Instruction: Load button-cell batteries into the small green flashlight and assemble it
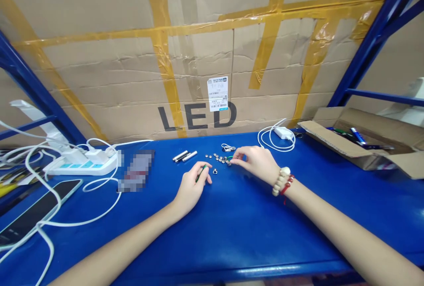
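My left hand (194,183) is closed round a small green tube (201,173), which shows between its thumb and fingers. My right hand (251,160) reaches over several small silver discs (221,159), its fingertips pinched at their right edge beside a bit of green; what they hold, if anything, is too small to name. Between the hands, nearer me, lies a small shiny metal piece (215,171). A few silver and black tubes (184,156) rest behind my left hand. A small looped strap (228,147) lies behind the discs.
At the left are a white power strip (82,166) with looping cables, a phone (39,211) and a blurred flat item (136,173). A white adapter (283,133) with coiled cable lies at the back right, beside an open carton (364,155) holding pens. Large cardboard (198,65) stands behind.
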Demonstrator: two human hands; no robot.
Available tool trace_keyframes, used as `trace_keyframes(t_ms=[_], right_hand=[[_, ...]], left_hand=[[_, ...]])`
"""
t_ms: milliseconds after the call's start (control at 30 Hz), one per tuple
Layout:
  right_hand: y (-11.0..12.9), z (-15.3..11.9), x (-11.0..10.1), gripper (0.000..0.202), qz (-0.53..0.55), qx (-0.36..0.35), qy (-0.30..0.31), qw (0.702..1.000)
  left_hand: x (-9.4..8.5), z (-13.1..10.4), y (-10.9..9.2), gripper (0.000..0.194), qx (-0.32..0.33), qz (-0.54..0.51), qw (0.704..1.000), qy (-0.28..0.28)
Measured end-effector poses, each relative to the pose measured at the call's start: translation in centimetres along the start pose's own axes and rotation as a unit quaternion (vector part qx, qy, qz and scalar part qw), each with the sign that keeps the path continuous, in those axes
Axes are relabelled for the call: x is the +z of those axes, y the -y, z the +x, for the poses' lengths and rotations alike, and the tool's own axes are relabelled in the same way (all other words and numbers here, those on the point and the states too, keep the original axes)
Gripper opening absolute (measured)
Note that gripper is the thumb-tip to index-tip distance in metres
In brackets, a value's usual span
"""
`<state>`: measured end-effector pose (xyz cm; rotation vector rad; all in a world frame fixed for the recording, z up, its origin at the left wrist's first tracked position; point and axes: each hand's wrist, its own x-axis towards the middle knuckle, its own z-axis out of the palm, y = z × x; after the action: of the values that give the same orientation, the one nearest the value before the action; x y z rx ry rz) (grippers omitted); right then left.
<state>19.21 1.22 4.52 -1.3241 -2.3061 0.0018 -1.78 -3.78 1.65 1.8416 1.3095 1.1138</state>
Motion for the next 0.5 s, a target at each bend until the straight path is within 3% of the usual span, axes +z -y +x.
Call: trace_keyframes(t_ms=[200,500], right_hand=[[-0.51,0.13,0.67,0.012,0.011,-0.049,0.064,0.997],[-0.21,-0.10,0.04,0.015,-0.025,-0.083,0.088,0.992]], left_hand=[[0.01,0.01,-0.25,0.027,0.010,0.017,1.000,-0.002],[0.18,0.08,-0.67,0.021,-0.014,0.005,1.000,-0.013]])
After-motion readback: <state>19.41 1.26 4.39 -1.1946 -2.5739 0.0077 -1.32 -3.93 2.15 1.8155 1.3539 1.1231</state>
